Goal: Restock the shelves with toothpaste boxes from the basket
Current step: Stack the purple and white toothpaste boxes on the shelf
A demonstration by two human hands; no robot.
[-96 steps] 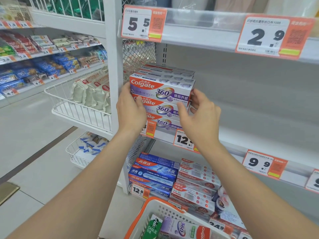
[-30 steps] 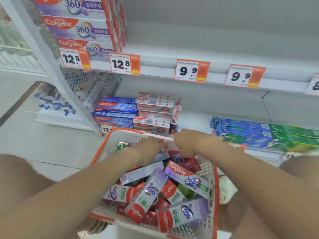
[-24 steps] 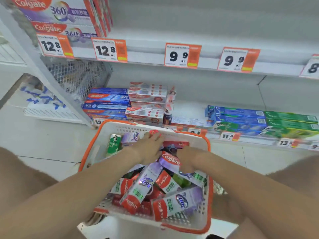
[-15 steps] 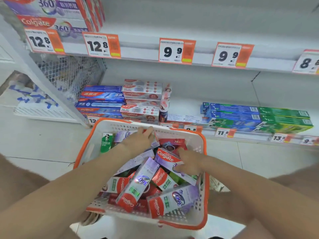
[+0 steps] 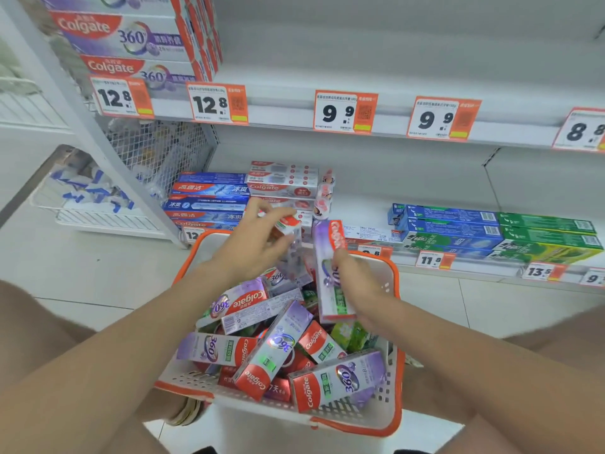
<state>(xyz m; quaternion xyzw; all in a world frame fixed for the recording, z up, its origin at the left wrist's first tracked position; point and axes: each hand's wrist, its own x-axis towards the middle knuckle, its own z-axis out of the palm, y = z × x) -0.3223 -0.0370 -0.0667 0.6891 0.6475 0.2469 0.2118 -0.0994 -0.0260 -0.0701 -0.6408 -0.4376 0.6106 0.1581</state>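
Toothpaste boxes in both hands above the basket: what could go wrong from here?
1. The left hand pinches its blurred box near one end; it may drop into the basket.
2. The right hand holds the purple Colgate 360 box low, so its top may tip.
3. The matching Colgate 360 stack sits above a 12.8 tag; placing by the 9.9 tag would probably be wrong.

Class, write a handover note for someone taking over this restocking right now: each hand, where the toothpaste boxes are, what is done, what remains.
Left hand holds a blurred purple box above the basket.
Right hand grips an upright Colgate box over the pile.
Done: Colgate 360 stack sits on the shelf tagged 12.8.
Left: shelve both held boxes; many loose boxes lie in the basket.
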